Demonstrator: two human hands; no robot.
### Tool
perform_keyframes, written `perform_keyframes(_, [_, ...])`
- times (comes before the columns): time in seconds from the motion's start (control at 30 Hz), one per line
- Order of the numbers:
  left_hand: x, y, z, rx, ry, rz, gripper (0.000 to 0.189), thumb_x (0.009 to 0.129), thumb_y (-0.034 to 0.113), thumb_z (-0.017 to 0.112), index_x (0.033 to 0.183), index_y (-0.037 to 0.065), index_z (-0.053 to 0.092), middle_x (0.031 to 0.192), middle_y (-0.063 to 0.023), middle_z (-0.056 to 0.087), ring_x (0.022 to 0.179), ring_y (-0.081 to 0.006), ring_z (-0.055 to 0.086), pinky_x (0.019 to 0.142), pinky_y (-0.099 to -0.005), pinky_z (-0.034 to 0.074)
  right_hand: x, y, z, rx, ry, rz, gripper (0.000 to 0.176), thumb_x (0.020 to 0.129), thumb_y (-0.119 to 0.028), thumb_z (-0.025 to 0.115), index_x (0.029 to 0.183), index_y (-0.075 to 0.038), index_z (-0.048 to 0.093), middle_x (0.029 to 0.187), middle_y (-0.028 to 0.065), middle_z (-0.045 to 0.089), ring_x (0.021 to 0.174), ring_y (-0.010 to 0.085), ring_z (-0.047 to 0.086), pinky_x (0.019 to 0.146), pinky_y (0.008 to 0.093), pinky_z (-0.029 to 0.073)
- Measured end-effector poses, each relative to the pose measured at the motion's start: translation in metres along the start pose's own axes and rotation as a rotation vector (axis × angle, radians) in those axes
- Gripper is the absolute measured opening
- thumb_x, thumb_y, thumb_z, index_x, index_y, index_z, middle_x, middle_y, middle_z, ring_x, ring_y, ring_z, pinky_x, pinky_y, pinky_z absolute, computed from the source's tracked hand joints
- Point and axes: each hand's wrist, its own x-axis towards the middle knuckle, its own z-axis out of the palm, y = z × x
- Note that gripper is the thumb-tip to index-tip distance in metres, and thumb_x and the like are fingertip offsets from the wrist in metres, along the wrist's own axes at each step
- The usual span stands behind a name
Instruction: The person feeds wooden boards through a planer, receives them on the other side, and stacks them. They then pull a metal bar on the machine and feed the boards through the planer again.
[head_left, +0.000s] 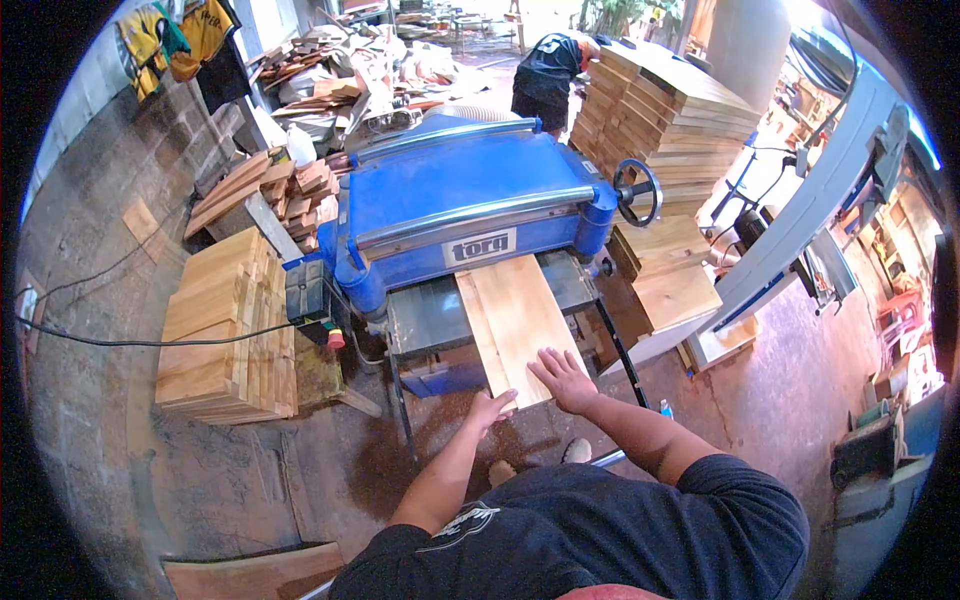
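Note:
A wide pale wooden board [522, 320] lies on the bed of a blue thickness planer [450, 190] marked "torq". Its far end passes under the machine's front and is hidden there. At the board's near left corner, my left hand [490, 410] grips the edge with the thumb on top and the other fingers mostly hidden. My right hand [562, 380] rests flat on the board's upper face near its right edge, fingers spread. The planer's black handwheel [638, 191] is at its right side, and a red stop button [335, 340] sits on the control box at left.
Stacked boards [225, 330] stand left of the planer; a taller stack [665, 120] rises behind right. A person [548, 75] bends beside that stack. A black cable [160, 343] runs from the left wall to the control box. Scrap wood [340, 80] is heaped behind.

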Motion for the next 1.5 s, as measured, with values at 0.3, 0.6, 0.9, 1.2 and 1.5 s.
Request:
perform_keyframes(0.3, [-0.006,0.008,0.001,0.037,-0.004,-0.039,0.037,0.085,0.034,0.074,0.104,0.002,0.067,0.087,-0.0055,0.070,0.063,-0.0110,0.063,0.055,-0.0223,0.050,0.000,-0.001,0.000,0.003,-0.008,0.007,0.085,0.074,-0.006,0.064,0.149,-0.013,0.025,0.153,0.0211,0.026,0.144,0.0374,0.022,0.116,0.0537,0.020])
perform_keyframes(0.6, [-0.003,0.008,0.000,0.017,-0.014,-0.028,0.039,0.084,0.034,0.074,0.107,0.002,0.067,0.092,-0.0065,0.071,0.070,-0.0120,0.065,0.058,-0.0234,0.052,0.001,0.000,0.000,0.013,0.000,0.010,0.081,0.075,-0.004,0.060,0.148,-0.013,0.026,0.153,0.0206,0.027,0.144,0.0368,0.022,0.116,0.0541,0.020])
perform_keyframes(0.9, [-0.001,0.004,0.000,0.004,-0.001,-0.030,0.044,0.083,0.035,0.075,0.110,0.001,0.065,0.091,-0.0076,0.070,0.066,-0.0130,0.064,0.057,-0.0237,0.052,0.002,-0.004,-0.017,0.024,-0.097,0.014,0.076,0.083,-0.004,0.053,0.151,-0.014,0.021,0.155,0.0210,0.023,0.145,0.0376,0.020,0.116,0.0560,0.018])
perform_keyframes(1.2, [-0.006,0.011,0.001,0.032,-0.029,-0.046,0.046,0.084,0.036,0.074,0.113,0.002,0.064,0.097,-0.0073,0.070,0.069,-0.0144,0.064,0.061,-0.0257,0.053,0.001,-0.001,-0.005,0.016,-0.040,0.003,0.085,0.075,-0.005,0.062,0.150,-0.013,0.023,0.153,0.0214,0.025,0.145,0.0379,0.020,0.116,0.0549,0.017])
perform_keyframes(1.5, [0.001,0.004,-0.002,0.048,-0.030,-0.051,0.046,0.085,0.037,0.073,0.115,0.003,0.063,0.099,-0.0071,0.070,0.072,-0.0146,0.065,0.063,-0.0262,0.054,0.003,-0.006,-0.015,0.016,-0.126,0.034,0.078,0.082,-0.006,0.057,0.151,-0.014,0.021,0.155,0.0212,0.023,0.146,0.0373,0.018,0.117,0.0548,0.017])
